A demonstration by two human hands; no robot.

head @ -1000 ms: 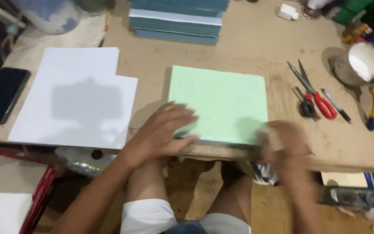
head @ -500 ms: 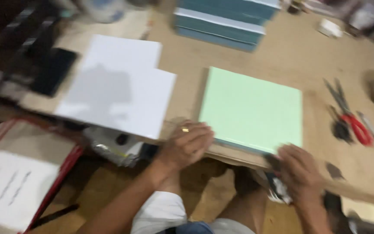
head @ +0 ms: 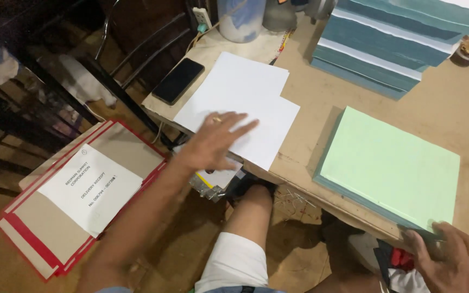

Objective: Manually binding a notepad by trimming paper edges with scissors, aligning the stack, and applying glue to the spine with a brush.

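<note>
While the person sits at the bench, this is how it lies:
Left hand: left hand [head: 215, 140] flat and fingers spread, palm down on the near edge of the white sheets [head: 242, 106]; a ring shows on one finger.
Right hand: right hand [head: 454, 260] at the near right corner of the green pad [head: 389, 165], fingers curled over its edge; whether it grips or only rests, cannot tell.
White sheets: two or so loose sheets, overlapping, on the left part of the wooden table [head: 457, 116], near corner jutting past the table edge.
Green pad: pale green top sheet on a thin stack with a teal edge, lying flat, skewed to the table edge, well apart from the white sheets.
Phone: black phone [head: 178, 80] face up, just beside the white sheets on their far left.
Stacks: teal and white paper stacks [head: 397, 40] at the far side of the table.
Floor: red-edged cardboard folder [head: 77, 198] with a white label, left of the person's knee.
Container: pale tub [head: 240, 19] at the far left corner of the table.
</note>
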